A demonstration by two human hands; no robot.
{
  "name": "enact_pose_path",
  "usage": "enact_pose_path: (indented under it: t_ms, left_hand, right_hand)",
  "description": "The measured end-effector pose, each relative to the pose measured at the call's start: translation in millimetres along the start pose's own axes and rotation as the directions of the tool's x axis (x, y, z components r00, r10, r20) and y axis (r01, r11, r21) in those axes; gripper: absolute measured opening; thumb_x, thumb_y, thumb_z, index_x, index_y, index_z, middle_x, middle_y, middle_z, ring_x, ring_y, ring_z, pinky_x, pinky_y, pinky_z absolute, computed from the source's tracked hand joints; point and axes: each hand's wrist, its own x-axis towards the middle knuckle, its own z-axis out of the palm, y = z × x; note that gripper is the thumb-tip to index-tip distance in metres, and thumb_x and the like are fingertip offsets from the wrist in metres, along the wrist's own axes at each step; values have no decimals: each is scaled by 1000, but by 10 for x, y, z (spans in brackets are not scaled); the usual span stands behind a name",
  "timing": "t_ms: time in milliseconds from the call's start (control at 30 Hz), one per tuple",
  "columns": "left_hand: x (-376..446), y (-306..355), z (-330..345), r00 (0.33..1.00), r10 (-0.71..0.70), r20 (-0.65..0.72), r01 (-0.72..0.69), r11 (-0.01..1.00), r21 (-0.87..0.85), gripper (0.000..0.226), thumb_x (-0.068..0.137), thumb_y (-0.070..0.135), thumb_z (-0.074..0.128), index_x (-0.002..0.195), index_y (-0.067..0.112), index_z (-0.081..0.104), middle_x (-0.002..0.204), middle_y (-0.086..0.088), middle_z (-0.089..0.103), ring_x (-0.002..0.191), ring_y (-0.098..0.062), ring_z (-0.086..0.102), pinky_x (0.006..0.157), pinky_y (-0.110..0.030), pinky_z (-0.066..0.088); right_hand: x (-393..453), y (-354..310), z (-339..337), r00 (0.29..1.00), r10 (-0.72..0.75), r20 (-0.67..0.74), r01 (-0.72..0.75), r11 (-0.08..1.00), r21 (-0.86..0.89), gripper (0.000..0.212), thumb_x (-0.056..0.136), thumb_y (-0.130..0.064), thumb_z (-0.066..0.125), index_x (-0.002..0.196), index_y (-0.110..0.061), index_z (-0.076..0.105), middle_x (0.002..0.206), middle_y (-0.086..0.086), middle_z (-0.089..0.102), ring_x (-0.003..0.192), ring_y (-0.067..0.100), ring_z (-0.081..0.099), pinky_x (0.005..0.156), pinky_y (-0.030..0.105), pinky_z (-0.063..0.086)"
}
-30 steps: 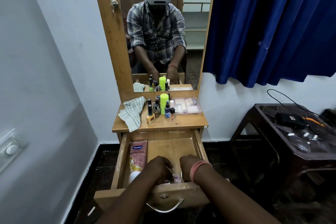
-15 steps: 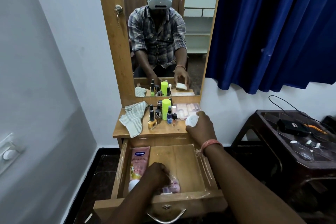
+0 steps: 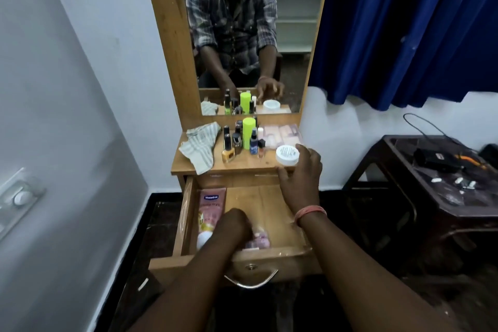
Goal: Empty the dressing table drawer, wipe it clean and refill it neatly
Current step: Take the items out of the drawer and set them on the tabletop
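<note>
Drawer (image 3: 244,257) stood pulled out at 6 o'clock below the tabletop (image 3: 242,166). Your left hand (image 3: 233,226) curled over a pink packet (image 3: 257,241) inside (grip hidden). Your right hand (image 3: 301,178) hung empty, fingers relaxed, beside the white jar (image 3: 287,154) at 3 o'clock.

We see home bedroom corner. Wooden dressing table (image 3: 266,163) anchors it: mirror (image 3: 253,35) above, nail polish bottles (image 3: 237,141) and striped cloth (image 3: 200,145) on top, open drawer (image 3: 242,256) below. Blue curtain (image 3: 404,27) right of table, dark side table (image 3: 442,191) further right, white wall (image 3: 67,62) left.
</note>
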Motion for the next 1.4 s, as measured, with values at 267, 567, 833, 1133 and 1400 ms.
enact_pose_path:
  t_ms: [267,567,833,1133,1400]
  left_hand:
    - [-53,53,24,997,-61,-55,66,993,98,23,95,15,66,114,4,73,121,-15,72,113,-29,69,83,-28,51]
    - [-89,8,-5,982,-37,-188,14,992,-124,26,104,17,52,126,11,64,128,-11,67,118,-27,63,101,-34,50]
    - [-111,9,1,990,-15,-139,-13,981,-194,29,98,24,64,126,14,65,125,-6,70,114,-20,65,94,-28,50]
    - [-148,39,-62,981,14,195,58,932,-357,40,52,19,85,90,15,74,94,-11,80,80,-24,76,74,-34,63]
    - [-119,92,-100,949,95,300,-74,994,-78,41,62,33,89,101,20,83,107,4,79,101,-10,73,98,-29,57]
  right_hand:
    - [-574,-39,152,566,156,810,136,951,-278,25,80,-24,78,104,-20,71,104,2,69,98,21,66,88,31,53]
    - [-518,-55,155,647,205,735,53,949,-312,20,84,-30,70,98,-17,66,96,5,65,89,21,62,76,33,52]
    - [146,-345,-251,759,350,549,-647,500,575,7,92,-5,65,91,1,65,75,16,67,61,21,66,61,30,57]
    - [671,-524,77,972,203,118,-186,972,-144,15,86,-17,68,92,-5,74,91,13,72,85,29,67,64,24,43]
    - [831,-477,266,978,134,162,-79,948,-308,20,90,-23,71,103,-8,69,105,12,71,96,29,67,69,26,41]
